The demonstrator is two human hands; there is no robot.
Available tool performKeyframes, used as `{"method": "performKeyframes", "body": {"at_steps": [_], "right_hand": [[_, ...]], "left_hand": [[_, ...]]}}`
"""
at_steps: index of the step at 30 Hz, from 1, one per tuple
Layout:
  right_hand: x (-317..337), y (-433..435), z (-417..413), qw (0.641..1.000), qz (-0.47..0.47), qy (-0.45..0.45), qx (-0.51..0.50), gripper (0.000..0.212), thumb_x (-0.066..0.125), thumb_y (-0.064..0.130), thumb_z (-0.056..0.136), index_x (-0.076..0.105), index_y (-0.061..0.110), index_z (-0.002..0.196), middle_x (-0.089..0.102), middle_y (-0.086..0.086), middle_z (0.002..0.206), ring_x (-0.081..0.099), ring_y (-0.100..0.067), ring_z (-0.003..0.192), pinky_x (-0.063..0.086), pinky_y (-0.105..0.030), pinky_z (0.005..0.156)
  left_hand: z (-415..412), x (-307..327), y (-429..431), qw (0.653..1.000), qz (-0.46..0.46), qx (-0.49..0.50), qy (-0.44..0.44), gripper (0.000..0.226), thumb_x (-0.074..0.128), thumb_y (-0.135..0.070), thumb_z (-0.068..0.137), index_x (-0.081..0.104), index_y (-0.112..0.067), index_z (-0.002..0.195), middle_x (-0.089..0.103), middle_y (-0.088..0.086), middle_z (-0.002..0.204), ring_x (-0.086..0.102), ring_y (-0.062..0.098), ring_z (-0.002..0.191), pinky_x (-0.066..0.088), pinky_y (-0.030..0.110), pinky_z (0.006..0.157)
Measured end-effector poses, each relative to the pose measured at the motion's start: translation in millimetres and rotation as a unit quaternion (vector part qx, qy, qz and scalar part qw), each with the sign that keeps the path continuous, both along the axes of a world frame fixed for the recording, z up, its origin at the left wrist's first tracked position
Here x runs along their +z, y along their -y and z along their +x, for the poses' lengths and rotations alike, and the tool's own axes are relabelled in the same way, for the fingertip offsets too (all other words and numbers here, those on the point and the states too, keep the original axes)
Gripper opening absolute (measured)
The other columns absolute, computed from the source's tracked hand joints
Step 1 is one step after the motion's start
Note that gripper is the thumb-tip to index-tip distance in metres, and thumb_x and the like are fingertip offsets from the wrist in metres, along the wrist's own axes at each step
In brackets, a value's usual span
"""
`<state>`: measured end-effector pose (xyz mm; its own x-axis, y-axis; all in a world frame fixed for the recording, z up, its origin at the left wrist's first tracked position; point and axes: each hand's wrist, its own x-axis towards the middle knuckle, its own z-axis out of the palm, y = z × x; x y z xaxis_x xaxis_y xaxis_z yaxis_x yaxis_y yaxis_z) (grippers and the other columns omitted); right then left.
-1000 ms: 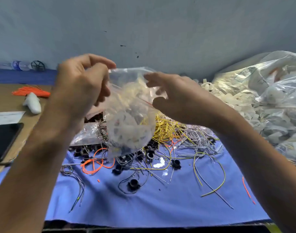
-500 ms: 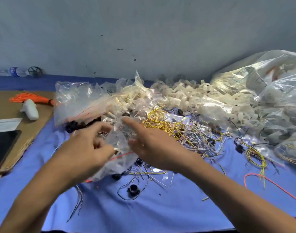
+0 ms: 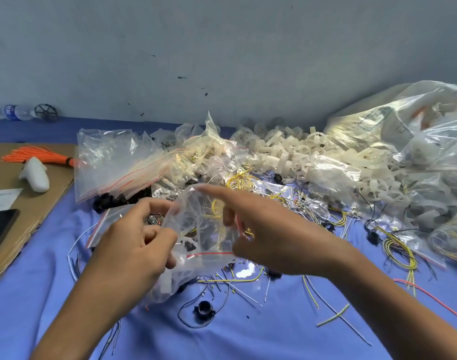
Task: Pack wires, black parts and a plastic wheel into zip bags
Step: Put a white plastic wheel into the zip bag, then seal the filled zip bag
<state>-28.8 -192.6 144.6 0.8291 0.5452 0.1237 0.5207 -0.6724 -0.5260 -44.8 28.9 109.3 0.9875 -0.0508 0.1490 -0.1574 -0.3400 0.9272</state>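
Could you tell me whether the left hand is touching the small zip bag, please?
Touching. The head view shows the left hand pinching the small zip bag at its left edge.

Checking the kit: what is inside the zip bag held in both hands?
Through the clear zip bag show yellow wires and a black part; the left hand covers its left side.

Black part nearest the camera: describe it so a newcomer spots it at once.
Start from the blue cloth, then find the clear zip bag held at its centre. Just below that bag, toward the camera, the black part lies alone on bare cloth inside a thin dark wire loop, while the other black parts sit farther back among the clutter.
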Motion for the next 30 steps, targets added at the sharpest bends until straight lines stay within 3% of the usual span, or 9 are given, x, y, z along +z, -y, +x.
{"method": "performKeyframes", "body": {"at_steps": [3, 6, 9, 12, 18, 20, 22, 26, 30], "right_hand": [[2, 8, 28, 0.972, 0.218, 0.030, -0.079, 0.050, 0.054, 0.007, 0.080, 0.061, 0.030, 0.123, 0.057, 0.008, 0.084, 0.054, -0.007, 0.067, 0.046, -0.030, 0.056], [1, 14, 79, 0.953, 0.248, 0.062, -0.165, 0.030, 0.056, 0.006, 0.086, 0.069, 0.023, 0.106, 0.064, 0.001, 0.086, 0.059, -0.008, 0.071, 0.052, -0.038, 0.059], [-10, 8, 142, 0.966, 0.172, 0.050, -0.186, 0.026, 0.056, 0.008, 0.090, 0.068, 0.021, 0.109, 0.068, 0.002, 0.102, 0.065, -0.009, 0.090, 0.055, -0.032, 0.077], [-32, -12, 207, 0.980, 0.059, 0.043, -0.183, 0.026, 0.056, 0.008, 0.092, 0.067, 0.015, 0.114, 0.068, -0.002, 0.116, 0.064, -0.015, 0.103, 0.055, -0.037, 0.091], [-92, -61, 300, 0.975, -0.180, 0.085, -0.094, 0.050, 0.063, 0.009, 0.085, 0.054, 0.022, 0.132, 0.064, 0.000, 0.120, 0.058, -0.016, 0.106, 0.049, -0.027, 0.085], [-114, -75, 312, 0.954, -0.258, 0.145, -0.048, 0.058, 0.058, 0.013, 0.086, 0.045, 0.028, 0.140, 0.064, 0.000, 0.119, 0.056, -0.021, 0.113, 0.043, -0.041, 0.098], [-128, -81, 317, 0.927, -0.297, 0.225, -0.042, 0.048, 0.052, 0.017, 0.093, 0.048, 0.030, 0.138, 0.065, -0.002, 0.119, 0.056, -0.025, 0.116, 0.036, -0.050, 0.106], [-127, -72, 321, 0.931, -0.235, 0.267, -0.082, 0.025, 0.048, 0.014, 0.098, 0.067, 0.022, 0.112, 0.067, -0.002, 0.100, 0.058, -0.021, 0.097, 0.041, -0.039, 0.097], [-97, -43, 301, 0.971, -0.005, 0.128, -0.201, 0.028, 0.046, 0.008, 0.098, 0.064, 0.016, 0.117, 0.062, -0.006, 0.109, 0.055, -0.019, 0.092, 0.043, -0.030, 0.076]], "left_hand": [[4, -1, 2, 0.997, -0.081, 0.011, 0.014, 0.026, 0.058, -0.030, 0.073, 0.064, -0.046, 0.092, 0.064, 0.009, 0.055, 0.060, 0.018, 0.048, 0.047, 0.037, 0.052], [6, -1, 5, 0.992, -0.122, 0.008, 0.023, 0.025, 0.059, -0.030, 0.076, 0.064, -0.046, 0.095, 0.066, 0.014, 0.059, 0.062, 0.022, 0.050, 0.046, 0.034, 0.050], [10, -1, 8, 0.987, -0.156, 0.004, 0.027, 0.026, 0.059, -0.027, 0.076, 0.066, -0.045, 0.093, 0.062, 0.015, 0.054, 0.059, 0.022, 0.045, 0.043, 0.026, 0.041], [14, 0, 8, 0.980, -0.197, 0.002, 0.011, 0.027, 0.068, -0.031, 0.067, 0.070, -0.042, 0.092, 0.060, 0.018, 0.051, 0.056, 0.024, 0.041, 0.042, 0.023, 0.039], [26, 4, -1, 0.965, -0.253, 0.046, -0.055, 0.045, 0.076, -0.029, 0.041, 0.076, -0.030, 0.085, 0.057, 0.024, 0.049, 0.048, 0.018, 0.034, 0.037, 0.012, 0.037], [33, 7, -6, 0.958, -0.271, 0.053, -0.075, 0.049, 0.071, -0.035, 0.030, 0.077, -0.027, 0.078, 0.055, 0.027, 0.047, 0.047, 0.018, 0.032, 0.036, 0.012, 0.035], [39, 10, -9, 0.950, -0.292, 0.062, -0.095, 0.046, 0.070, -0.031, 0.026, 0.077, -0.025, 0.071, 0.053, 0.031, 0.047, 0.047, 0.019, 0.029, 0.037, 0.013, 0.034], [40, 9, -8, 0.950, -0.294, 0.056, -0.092, 0.045, 0.069, -0.031, 0.028, 0.077, -0.025, 0.072, 0.053, 0.032, 0.046, 0.048, 0.019, 0.030, 0.038, 0.013, 0.035], [31, 6, -4, 0.957, -0.280, 0.032, -0.063, 0.038, 0.073, -0.031, 0.039, 0.076, -0.031, 0.077, 0.055, 0.028, 0.046, 0.047, 0.021, 0.032, 0.038, 0.013, 0.038]]}}
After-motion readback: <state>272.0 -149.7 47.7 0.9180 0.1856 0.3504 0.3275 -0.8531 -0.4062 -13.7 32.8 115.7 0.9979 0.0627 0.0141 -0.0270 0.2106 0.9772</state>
